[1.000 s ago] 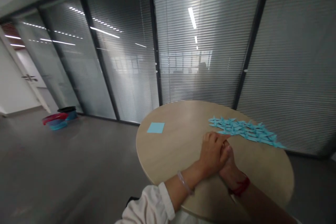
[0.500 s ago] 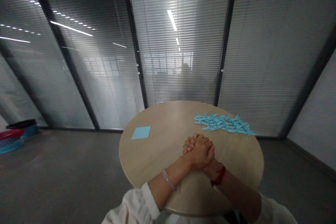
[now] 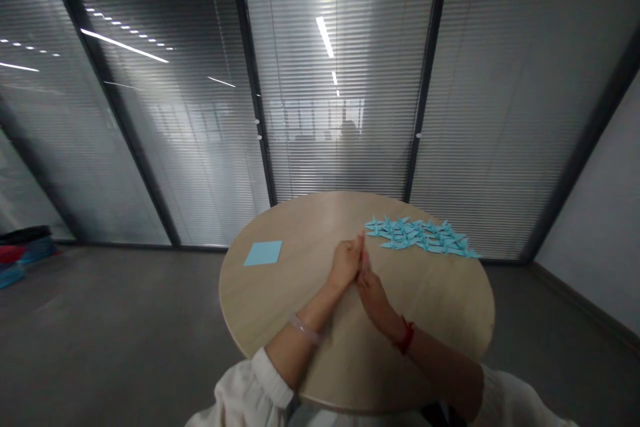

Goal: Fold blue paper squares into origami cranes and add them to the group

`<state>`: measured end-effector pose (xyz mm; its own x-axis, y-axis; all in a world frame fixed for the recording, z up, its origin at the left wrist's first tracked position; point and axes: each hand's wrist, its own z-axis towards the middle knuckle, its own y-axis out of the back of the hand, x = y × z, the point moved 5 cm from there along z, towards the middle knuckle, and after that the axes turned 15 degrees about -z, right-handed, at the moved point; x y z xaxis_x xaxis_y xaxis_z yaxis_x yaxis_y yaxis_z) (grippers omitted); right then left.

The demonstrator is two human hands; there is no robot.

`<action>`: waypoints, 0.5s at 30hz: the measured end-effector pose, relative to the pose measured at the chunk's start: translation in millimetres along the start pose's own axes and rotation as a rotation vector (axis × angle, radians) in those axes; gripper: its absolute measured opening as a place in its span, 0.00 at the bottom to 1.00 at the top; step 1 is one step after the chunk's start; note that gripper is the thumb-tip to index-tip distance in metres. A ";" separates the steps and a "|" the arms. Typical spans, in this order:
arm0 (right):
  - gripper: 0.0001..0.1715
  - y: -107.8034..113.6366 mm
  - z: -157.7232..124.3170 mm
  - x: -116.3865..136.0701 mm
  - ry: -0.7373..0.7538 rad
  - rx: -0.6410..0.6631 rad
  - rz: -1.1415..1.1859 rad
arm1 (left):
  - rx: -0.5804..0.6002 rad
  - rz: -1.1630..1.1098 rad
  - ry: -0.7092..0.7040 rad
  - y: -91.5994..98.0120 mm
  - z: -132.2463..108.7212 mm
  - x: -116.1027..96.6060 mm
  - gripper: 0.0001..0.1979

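Observation:
My left hand point(image 3: 346, 263) and my right hand point(image 3: 373, 293) meet palm to palm above the middle of the round wooden table point(image 3: 310, 220). Their fingers look stretched out and point away from me; nothing shows between them. A clear bangle circles the left wrist, a red band the right. Many folded light-blue paper pieces point(image 3: 423, 237) lie in a cluster at the back right of the table, just beyond my fingertips. One flat light-blue paper sheet point(image 3: 263, 253) rests at the left.
Behind the table stand glass panels with blinds point(image 3: 340, 147) and dark frames. Red, blue and black baskets point(image 3: 37, 250) sit on the grey floor at the far left. A white wall point(image 3: 595, 213) is at the right.
My hands were clasped with fingers wrapped round each other; now they have come apart into a palm-to-palm touch, slightly farther left. The view has shifted a little.

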<state>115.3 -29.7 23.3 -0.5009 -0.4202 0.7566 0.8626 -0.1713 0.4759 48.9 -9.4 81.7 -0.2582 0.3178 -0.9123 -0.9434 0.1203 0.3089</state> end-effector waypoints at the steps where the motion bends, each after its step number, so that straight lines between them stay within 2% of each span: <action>1: 0.22 8.0 3.7 1.6 0.015 -0.004 -0.058 | -0.036 -0.026 -0.024 15.1 6.1 3.3 0.35; 4: 0.20 29.6 15.6 4.8 0.113 0.004 -0.364 | -0.107 0.097 -0.132 51.1 14.7 18.3 0.29; 6: 0.23 36.3 20.2 0.3 0.157 0.035 -0.566 | -0.095 0.281 -0.127 59.3 14.5 35.4 0.26; 11: 0.32 27.6 17.4 -27.0 0.095 0.125 -0.921 | 0.088 0.833 -0.159 39.7 7.5 72.6 0.28; 15: 0.32 12.9 12.1 -46.1 -0.005 0.275 -1.034 | 0.145 0.915 -0.054 33.5 3.5 94.1 0.33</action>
<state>148.7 -1.7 0.0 -0.9808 -0.1818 -0.0703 -0.0260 -0.2353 0.9716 -6.3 27.8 7.1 -0.8761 0.3897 -0.2839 -0.3405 -0.0832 0.9365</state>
